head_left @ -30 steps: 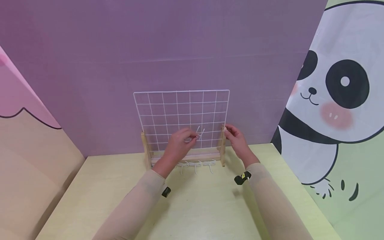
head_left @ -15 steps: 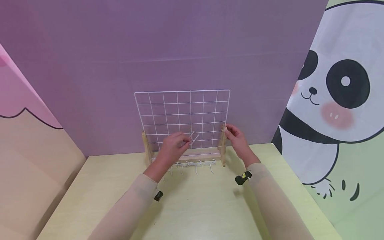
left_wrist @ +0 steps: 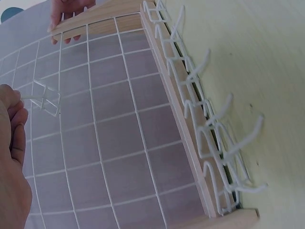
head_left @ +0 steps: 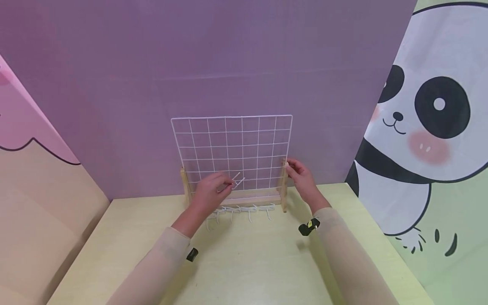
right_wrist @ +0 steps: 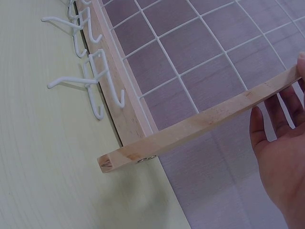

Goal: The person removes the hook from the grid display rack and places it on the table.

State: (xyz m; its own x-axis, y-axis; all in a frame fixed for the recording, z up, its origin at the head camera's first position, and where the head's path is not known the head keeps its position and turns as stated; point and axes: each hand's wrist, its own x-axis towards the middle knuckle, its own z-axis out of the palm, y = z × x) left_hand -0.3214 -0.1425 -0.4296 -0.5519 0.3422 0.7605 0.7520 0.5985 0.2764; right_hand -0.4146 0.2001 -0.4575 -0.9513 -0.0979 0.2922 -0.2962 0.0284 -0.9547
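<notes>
A white wire grid panel (head_left: pixel 232 146) stands upright in a wooden stand (head_left: pixel 284 188). My left hand (head_left: pixel 209 192) pinches the stem of a white wire hook (left_wrist: pixel 46 98) in front of the panel. In the left wrist view the hook's bent prongs point at the grid wires; whether they touch cannot be told. My right hand (head_left: pixel 302 180) grips the top of the stand's right post (right_wrist: pixel 209 117), thumb on one side and fingers on the other. Several more white hooks (right_wrist: pixel 90 78) sit in a row along the stand's front base, stems sticking out toward me.
The stand is near the back edge of a pale wooden table (head_left: pixel 244 262), just before a purple backdrop (head_left: pixel 228 55). A panda picture (head_left: pixel 438 106) covers the right-hand wall. Small dark wrist devices (head_left: pixel 308 227) hang below the sleeves.
My left hand has moved left and slightly down across the panel, carrying the hook along. More of the hooks at the base show now. My right hand stays on the post.
</notes>
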